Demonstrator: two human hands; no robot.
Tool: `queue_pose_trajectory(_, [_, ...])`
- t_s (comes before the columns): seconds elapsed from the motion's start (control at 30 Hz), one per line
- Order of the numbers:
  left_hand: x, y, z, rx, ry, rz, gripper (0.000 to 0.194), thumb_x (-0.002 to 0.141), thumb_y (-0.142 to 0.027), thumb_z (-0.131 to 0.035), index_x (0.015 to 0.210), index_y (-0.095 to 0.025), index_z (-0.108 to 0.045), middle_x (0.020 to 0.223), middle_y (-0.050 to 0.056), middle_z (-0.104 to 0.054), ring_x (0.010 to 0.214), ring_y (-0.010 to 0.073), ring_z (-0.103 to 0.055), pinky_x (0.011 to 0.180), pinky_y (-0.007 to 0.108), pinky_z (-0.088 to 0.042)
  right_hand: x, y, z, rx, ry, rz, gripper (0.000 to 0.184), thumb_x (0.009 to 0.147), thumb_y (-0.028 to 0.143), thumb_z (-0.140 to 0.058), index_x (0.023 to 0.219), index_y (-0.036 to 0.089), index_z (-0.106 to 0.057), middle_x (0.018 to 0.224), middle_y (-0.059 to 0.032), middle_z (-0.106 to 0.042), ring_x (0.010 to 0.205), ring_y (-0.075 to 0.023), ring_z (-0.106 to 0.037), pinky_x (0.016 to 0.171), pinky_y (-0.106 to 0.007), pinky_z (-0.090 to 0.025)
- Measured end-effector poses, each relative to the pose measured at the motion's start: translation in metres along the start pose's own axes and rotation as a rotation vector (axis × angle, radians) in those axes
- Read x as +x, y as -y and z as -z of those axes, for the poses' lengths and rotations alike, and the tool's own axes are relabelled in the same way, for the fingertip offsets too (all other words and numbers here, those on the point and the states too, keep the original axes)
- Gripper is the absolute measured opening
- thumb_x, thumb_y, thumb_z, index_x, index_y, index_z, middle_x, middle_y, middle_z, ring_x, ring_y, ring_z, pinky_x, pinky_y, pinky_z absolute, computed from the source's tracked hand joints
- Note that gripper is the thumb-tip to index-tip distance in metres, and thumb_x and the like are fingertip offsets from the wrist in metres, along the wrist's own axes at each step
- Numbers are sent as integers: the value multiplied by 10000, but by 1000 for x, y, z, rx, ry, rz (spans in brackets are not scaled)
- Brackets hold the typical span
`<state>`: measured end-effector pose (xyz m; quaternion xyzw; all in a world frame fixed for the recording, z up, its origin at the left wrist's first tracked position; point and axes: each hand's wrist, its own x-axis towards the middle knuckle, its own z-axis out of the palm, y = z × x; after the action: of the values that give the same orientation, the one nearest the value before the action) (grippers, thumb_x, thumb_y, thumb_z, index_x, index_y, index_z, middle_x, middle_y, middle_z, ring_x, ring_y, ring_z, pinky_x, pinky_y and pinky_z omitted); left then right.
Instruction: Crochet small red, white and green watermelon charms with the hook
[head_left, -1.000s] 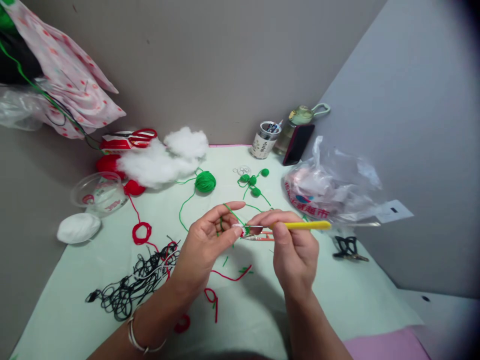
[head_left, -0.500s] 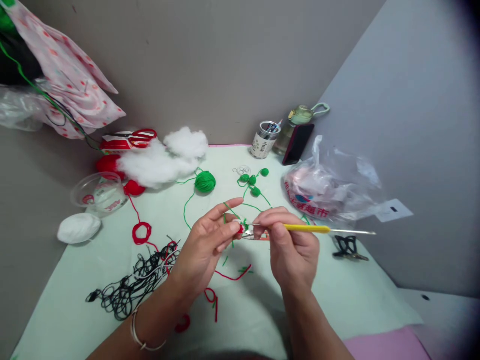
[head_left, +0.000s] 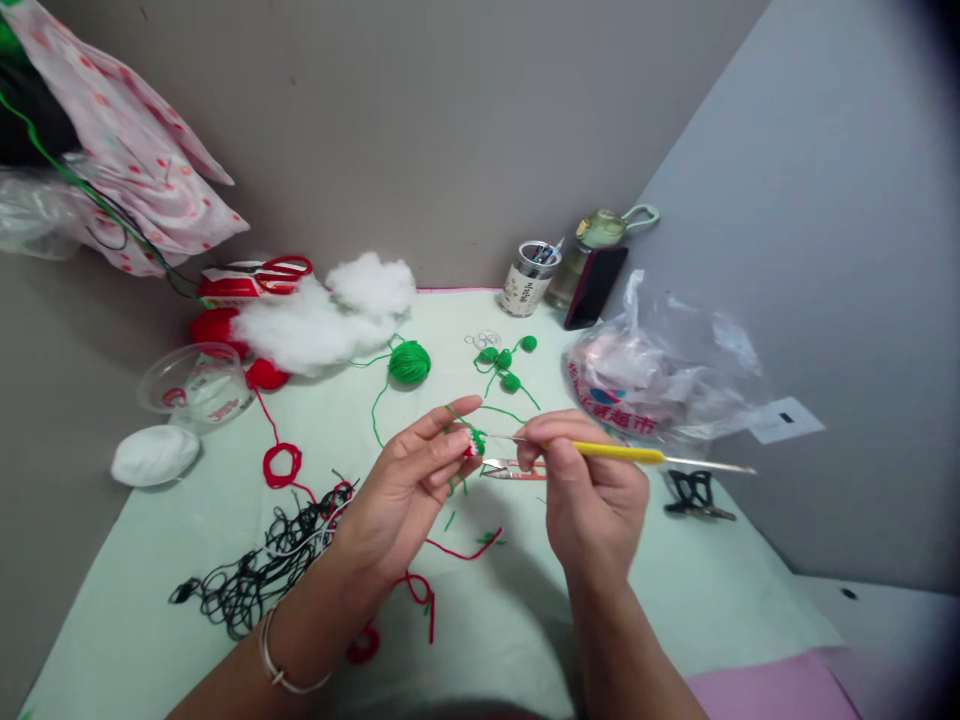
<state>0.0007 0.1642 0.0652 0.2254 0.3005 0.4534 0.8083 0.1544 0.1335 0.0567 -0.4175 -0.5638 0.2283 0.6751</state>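
Pinched in my left hand [head_left: 412, 470] is a small crochet piece [head_left: 474, 443] in red, white and green. Green yarn runs over the raised left index finger. My right hand [head_left: 592, 490] grips the yellow handle of a crochet hook [head_left: 619, 453]; its thin metal tip points left at the green edge of the piece. Whether the tip sits inside a stitch is too small to tell. Below the hook, thread snips [head_left: 514, 469] with an orange handle lie on the table, partly behind my right hand. A ball of green yarn [head_left: 409, 363] rests beyond my hands.
Small green crocheted balls [head_left: 504, 359] lie at the back. White stuffing [head_left: 300, 325], a clear plastic tub [head_left: 199, 390] and tangled black cord [head_left: 247, 580] are on the left. A plastic bag [head_left: 660, 375], a phone [head_left: 597, 288] and a pen tin [head_left: 530, 280] stand right.
My right hand has shifted slightly right and the hook has drawn back from the crochet piece. My left hand has moved a little left with the piece, exposing more of the snips.
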Motion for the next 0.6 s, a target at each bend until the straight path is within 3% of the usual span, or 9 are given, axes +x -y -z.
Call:
queue_pose_trajectory(0.13, [-2,1,-1,191,9,-112,359,806,-216,-888,1158,-268,-838,846,-14,-660,823,115,-585,819,231,-473,2,0,-2,46,81,-73,162,1020,256,-658,976,251,-814,909,-56,-759,857,-203,-698,664,-325,-557])
queue_pose_trajectory(0.37, [-4,3,-1,313,30,-148,278,876,-270,-839,1153,-296,-838,885,-2,-659,858,138,-592,846,263,-463,2,-6,1,213,24,-249,215,1041,339,-622,942,209,-762,874,-51,-756,701,-160,-679,638,-304,-590])
queue_pose_trajectory(0.5, [-3,1,1,339,14,-150,297,859,-277,-851,1155,-295,-838,893,1,-640,834,135,-567,809,258,-455,1,-3,2,226,32,-236,234,1068,320,-575,944,206,-737,894,-48,-764,720,-153,-696,653,-292,-597])
queue_pose_trajectory(0.6, [-4,1,3,397,-8,-189,307,858,-279,-852,1164,-304,-836,892,2,-637,821,141,-548,778,261,-446,-3,1,3,129,56,-147,218,1081,250,-545,1004,220,-746,936,-40,-765,771,-151,-705,691,-296,-601])
